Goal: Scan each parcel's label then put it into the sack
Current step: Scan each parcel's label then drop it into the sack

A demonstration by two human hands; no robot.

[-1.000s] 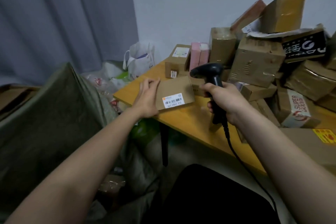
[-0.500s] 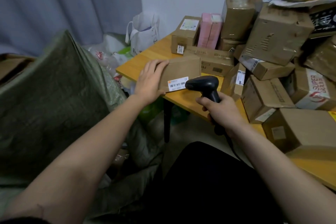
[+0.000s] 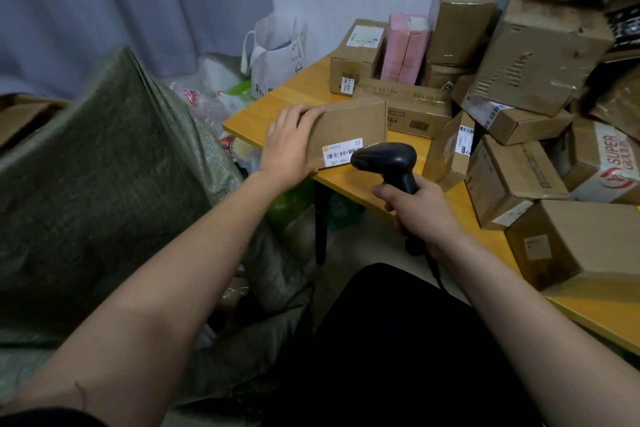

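Observation:
A flat brown cardboard parcel (image 3: pixel 349 125) rests on the near left corner of the yellow table (image 3: pixel 273 111). My left hand (image 3: pixel 289 146) grips its left end. A white barcode label (image 3: pixel 341 152) on its front edge faces me. My right hand (image 3: pixel 417 210) is shut on a black handheld scanner (image 3: pixel 388 159), whose head sits right at the label and covers its right part. A big green woven sack (image 3: pixel 104 177) stands open at the left, below the table's edge.
Many cardboard parcels (image 3: pixel 540 55) are heaped over the right and back of the table, with two pink boxes (image 3: pixel 403 47) among them. A white bag (image 3: pixel 277 52) and plastic wrappings lie on the floor behind the sack. The scanner's cable hangs toward my lap.
The scanner has come down from above the parcel to its label. My left hand has kept hold of the parcel, which now sits at the table's front edge. The view has tilted.

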